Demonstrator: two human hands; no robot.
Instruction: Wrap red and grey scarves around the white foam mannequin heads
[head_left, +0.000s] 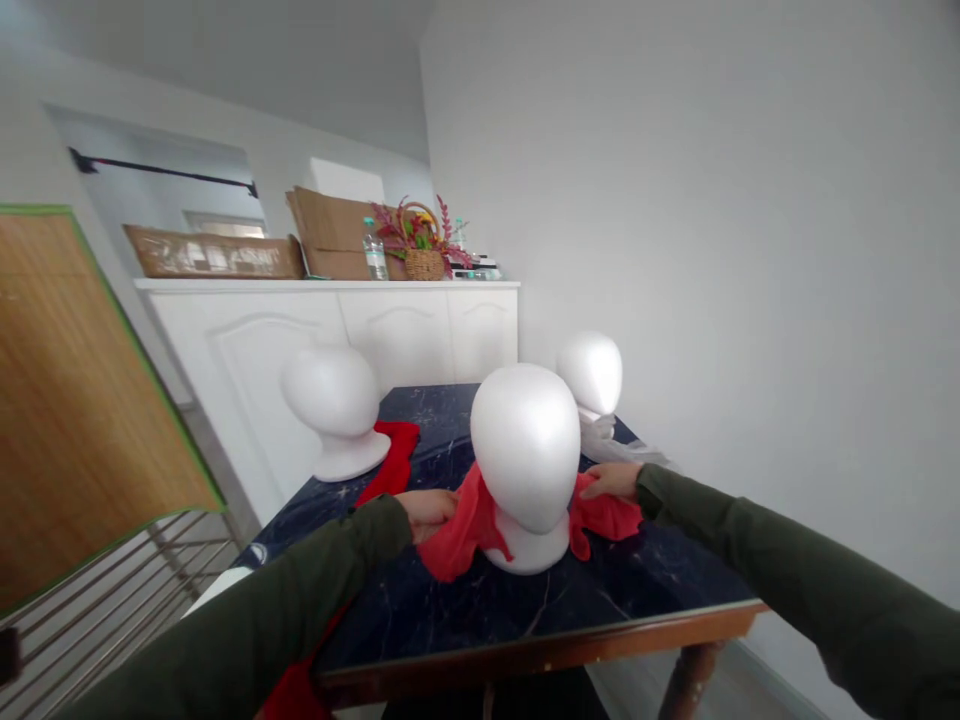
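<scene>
A white foam mannequin head (pixel 526 455) stands near the front of a dark marble-look table (pixel 480 610). A red cloth (pixel 469 530) is draped round its neck, hanging to both sides. My left hand (pixel 429 512) is closed on the cloth's left end. My right hand (pixel 611 481) grips the right end of the same cloth, fingers pinched on it. Both arms wear dark green sleeves. The part of the cloth behind the neck is hidden.
Two more foam heads stand behind: one at the left (pixel 334 405) beside another red cloth (pixel 390 455), one at the back right (pixel 591 375) with a grey cloth (pixel 615 440). A white cabinet (pixel 337 330) holds cardboard boxes, a bottle and a flower basket (pixel 424 250). A wire rack (pixel 112 590) stands at the left.
</scene>
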